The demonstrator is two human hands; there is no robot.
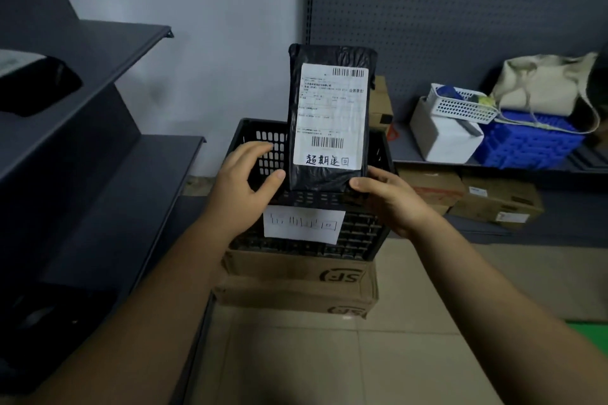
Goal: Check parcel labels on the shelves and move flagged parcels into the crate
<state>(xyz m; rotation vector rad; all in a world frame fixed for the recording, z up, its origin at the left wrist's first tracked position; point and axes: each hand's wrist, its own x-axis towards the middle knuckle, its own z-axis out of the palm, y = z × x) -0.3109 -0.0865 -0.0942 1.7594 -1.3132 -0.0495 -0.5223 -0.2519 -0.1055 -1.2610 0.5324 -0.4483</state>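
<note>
R fingers (360,183) pinch parcel (330,118) btm, L fingers (253,149) spread beside, over black crate (358,233), contents hidden

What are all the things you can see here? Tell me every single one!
parcel: one, black with white label, held upright over the crate
crate: one, black, on the stacked boxes
paper sign: one, white, on the crate's front
stacked boxes: two, brown, under the crate
shelves: at least two, dark grey, left
basket: one, white, on the white box
white box: one, white, right shelf
bins: blue, count unclear, right shelf
bag: one, cream, on the bins
lower boxes: at least two, brown, bottom right
left hand: open, beside the parcel
right hand: grips the parcel's lower corner
</note>
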